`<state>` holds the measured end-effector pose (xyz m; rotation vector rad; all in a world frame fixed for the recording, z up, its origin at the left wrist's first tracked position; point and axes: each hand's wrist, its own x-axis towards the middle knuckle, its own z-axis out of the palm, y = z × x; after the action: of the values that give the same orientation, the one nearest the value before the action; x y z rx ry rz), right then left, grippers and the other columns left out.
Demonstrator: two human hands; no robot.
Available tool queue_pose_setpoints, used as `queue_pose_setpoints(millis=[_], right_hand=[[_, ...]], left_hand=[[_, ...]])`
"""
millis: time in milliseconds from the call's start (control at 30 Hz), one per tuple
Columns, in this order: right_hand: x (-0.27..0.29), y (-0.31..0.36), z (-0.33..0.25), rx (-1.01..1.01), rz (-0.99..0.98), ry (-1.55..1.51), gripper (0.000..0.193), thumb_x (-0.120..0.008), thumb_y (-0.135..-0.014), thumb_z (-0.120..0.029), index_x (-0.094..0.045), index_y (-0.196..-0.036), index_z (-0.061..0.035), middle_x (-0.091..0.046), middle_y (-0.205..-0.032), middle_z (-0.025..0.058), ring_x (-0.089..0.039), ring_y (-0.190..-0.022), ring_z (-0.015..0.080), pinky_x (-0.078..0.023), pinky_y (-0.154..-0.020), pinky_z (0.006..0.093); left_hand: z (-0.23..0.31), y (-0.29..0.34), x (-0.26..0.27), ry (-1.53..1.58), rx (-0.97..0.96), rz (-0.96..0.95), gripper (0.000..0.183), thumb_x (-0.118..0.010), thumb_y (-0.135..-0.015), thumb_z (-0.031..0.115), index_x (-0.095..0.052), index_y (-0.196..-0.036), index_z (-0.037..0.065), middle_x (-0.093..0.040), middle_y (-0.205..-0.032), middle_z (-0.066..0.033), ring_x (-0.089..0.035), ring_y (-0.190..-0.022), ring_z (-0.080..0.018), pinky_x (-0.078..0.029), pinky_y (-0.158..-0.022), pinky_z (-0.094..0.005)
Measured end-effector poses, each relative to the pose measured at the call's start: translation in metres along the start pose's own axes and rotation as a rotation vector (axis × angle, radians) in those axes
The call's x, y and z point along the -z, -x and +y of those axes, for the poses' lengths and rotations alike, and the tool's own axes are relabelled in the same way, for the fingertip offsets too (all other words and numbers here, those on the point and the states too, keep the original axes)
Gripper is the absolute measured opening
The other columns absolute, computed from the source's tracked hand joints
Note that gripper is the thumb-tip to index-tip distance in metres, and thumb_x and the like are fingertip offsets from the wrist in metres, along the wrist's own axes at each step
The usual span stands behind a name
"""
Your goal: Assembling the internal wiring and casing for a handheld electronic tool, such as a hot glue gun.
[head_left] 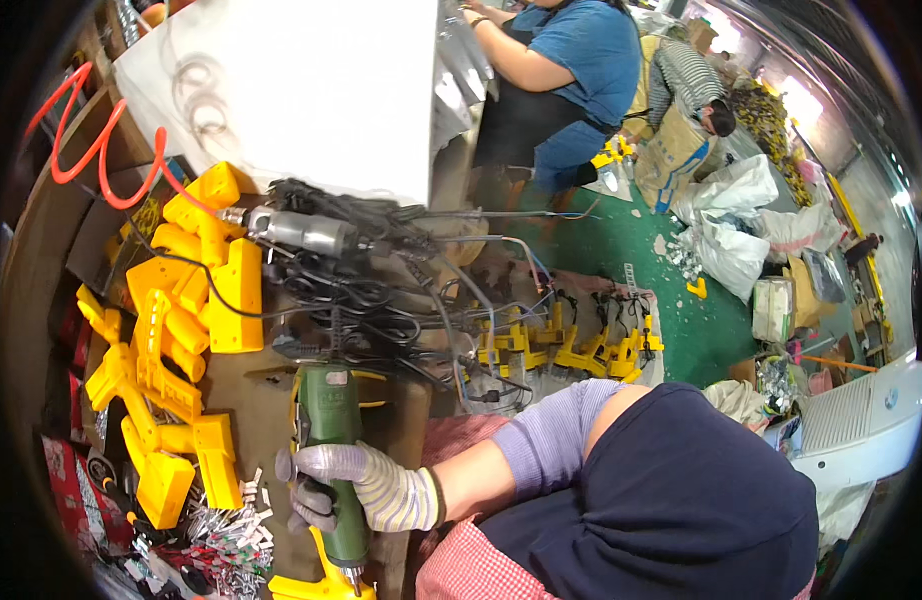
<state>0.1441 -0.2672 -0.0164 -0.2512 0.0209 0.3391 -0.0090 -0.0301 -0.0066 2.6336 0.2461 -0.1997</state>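
My right hand (366, 485), in a striped grey glove, is closed round the body of a green electric screwdriver (333, 420). The tool stands roughly upright, its metal tip (352, 577) pointing down at a yellow plastic gun-shaped housing (316, 588) at the lower edge. Whether the tip touches the housing I cannot tell. Part of that housing is cut off by the frame. My left hand does not show. To the left of the tool lies a heap of yellow plastic housings (236, 295).
A silver tool (301, 230) on a red coiled hose (106, 150) lies by black cords (351, 290). Small metal parts (221, 530) are piled lower left. Corded yellow guns (581, 350) sit beyond the bench. A white panel (311, 90) stands behind. Two people work farther off, near white sacks (731, 240).
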Motion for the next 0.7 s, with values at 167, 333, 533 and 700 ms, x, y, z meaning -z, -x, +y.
queue_pose_setpoints(millis=[167,333,533,700], right_hand=[[-0.014,-0.011,-0.041,-0.152,0.073,0.080,0.063,-0.070,-0.089,-0.055,-0.052,-0.122,-0.0047,-0.059,-0.075,0.0069,-0.059,-0.070,0.0210,-0.050,-0.085,0.0446],[-0.059,-0.048,-0.115,0.080,-0.086,0.957,0.074,-0.064,-0.090,-0.032,-0.035,-0.152,-0.0031,-0.056,-0.131,0.0184,-0.060,-0.117,0.0313,-0.050,-0.101,0.0428],[-0.037,-0.101,-0.120,0.411,-0.095,2.641,0.077,-0.070,-0.078,-0.016,-0.040,-0.150,-0.0122,-0.065,-0.108,0.0240,-0.061,-0.105,0.0414,-0.047,-0.096,0.0494],[-0.038,-0.095,-0.132,0.505,-0.017,2.904,0.080,-0.077,-0.075,-0.025,-0.044,-0.147,-0.0118,-0.064,-0.125,0.0203,-0.058,-0.121,0.0380,-0.045,-0.107,0.0447]], left_hand=[[-0.003,-0.006,-0.002,-0.111,-0.159,0.112,0.096,-0.092,-0.059,0.042,-0.054,-0.134,-0.005,-0.059,-0.125,-0.0287,-0.055,-0.117,-0.0447,-0.044,-0.103,-0.0491],[0.000,0.004,-0.006,-0.153,-0.303,0.209,0.077,-0.087,-0.070,0.039,-0.059,-0.128,-0.004,-0.061,-0.115,-0.0247,-0.057,-0.109,-0.0440,-0.045,-0.097,-0.0513],[0.002,-0.009,0.008,-0.056,-0.360,0.184,0.077,-0.083,-0.057,0.058,-0.060,-0.106,0.003,-0.057,-0.093,-0.0166,-0.056,-0.089,-0.0381,-0.044,-0.081,-0.0501],[0.001,0.030,0.047,-0.133,-0.136,0.106,0.078,-0.083,-0.056,0.051,-0.063,-0.117,0.007,-0.057,-0.105,-0.0142,-0.056,-0.097,-0.0355,-0.042,-0.089,-0.0506]])
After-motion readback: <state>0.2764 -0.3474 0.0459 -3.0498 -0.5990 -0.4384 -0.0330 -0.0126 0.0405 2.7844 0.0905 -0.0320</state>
